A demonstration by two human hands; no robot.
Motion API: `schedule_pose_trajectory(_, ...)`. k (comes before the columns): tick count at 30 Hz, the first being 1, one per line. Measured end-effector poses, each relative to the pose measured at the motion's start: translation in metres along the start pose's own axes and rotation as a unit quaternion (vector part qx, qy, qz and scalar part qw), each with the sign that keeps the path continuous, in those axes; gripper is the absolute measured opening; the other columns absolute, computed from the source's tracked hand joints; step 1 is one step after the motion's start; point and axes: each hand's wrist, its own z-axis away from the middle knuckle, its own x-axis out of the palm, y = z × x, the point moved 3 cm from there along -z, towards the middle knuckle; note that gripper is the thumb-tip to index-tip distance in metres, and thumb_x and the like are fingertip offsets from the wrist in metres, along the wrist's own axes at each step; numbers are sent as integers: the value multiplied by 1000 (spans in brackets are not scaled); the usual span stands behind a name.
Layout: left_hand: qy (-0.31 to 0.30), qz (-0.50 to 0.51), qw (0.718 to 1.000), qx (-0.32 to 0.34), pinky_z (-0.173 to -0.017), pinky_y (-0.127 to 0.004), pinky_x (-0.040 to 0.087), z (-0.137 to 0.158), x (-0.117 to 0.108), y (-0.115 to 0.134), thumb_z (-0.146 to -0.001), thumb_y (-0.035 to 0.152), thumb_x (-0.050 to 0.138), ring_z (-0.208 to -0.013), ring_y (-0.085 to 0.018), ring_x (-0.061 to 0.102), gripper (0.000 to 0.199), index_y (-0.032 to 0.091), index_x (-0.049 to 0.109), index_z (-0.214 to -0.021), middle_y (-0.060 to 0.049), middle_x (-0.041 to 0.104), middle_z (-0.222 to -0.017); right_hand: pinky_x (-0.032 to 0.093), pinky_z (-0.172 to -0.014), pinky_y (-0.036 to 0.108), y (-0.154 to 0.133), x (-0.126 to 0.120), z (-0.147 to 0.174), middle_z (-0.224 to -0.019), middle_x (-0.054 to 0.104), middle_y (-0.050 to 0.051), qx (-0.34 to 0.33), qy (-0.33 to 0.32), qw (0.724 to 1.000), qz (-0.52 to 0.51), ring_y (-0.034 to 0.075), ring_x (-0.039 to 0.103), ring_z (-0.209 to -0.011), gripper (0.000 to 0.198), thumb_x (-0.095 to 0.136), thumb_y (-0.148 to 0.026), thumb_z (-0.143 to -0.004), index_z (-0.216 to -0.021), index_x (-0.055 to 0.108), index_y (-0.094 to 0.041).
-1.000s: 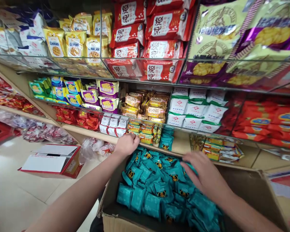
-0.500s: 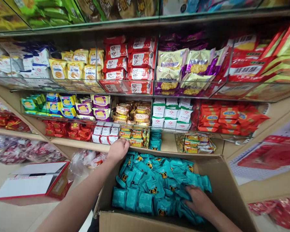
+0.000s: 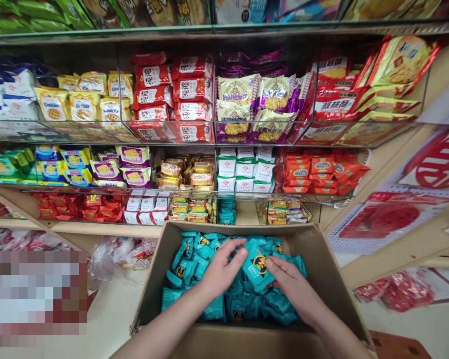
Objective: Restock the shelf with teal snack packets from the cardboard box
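A cardboard box (image 3: 331,269) stands before me, with many teal snack packets (image 3: 209,264) inside, each marked with a dark and yellow emblem. My right hand (image 3: 290,284) grips one teal packet (image 3: 255,267) by its right edge, raised over the others with its printed face towards me. On the other side of that packet is my left hand (image 3: 222,269), thumb and fingers apart and curved, close to its left edge. Whether the left fingertips touch the packet is hard to see.
Behind the box rise shelves with clear fronts, holding red packets (image 3: 192,92), purple and cream packets (image 3: 271,94) and white packets (image 3: 226,174). On the lowest shelf a narrow column of teal packets (image 3: 227,212) stands beside a bare wooden slot (image 3: 247,213). Plastic-wrapped goods (image 3: 123,252) lie at left.
My left hand has left the box's far rim and come inside over the packets. My right hand has lifted a teal packet and moved left with it. The view has shifted to the right.
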Motion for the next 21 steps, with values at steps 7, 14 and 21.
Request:
schedule_pose_trajectory(7,61,99,991,-65,-73,-29,44,8,3,-7,-72,44,59,-76,-18,56,30,16,63,-82,-4,64,-79,48,-65,29,17,14,5,-81,62,4,-58,23,998,17,17,56,-75,44,55,-55,-73,-100,62,-20)
schedule_pose_trajectory(14,13,226,970,-84,-74,-28,46,29,13,0,-63,40,70,-87,-18,56,49,22,50,-104,-5,59,-100,48,-68,29,10,22,6,-76,62,3,-135,35,990,-24,18,58,-74,28,66,-44,-67,-79,59,-20)
schedule_pose_trajectory(21,-80,201,965,-145,-59,-25,47,31,17,-14,-62,37,69,-66,-13,54,38,18,51,-89,1,57,-80,47,-76,32,-4,4,5,-105,60,7,-147,64,984,72,20,57,-90,57,66,-41,-66,-116,45,-23)
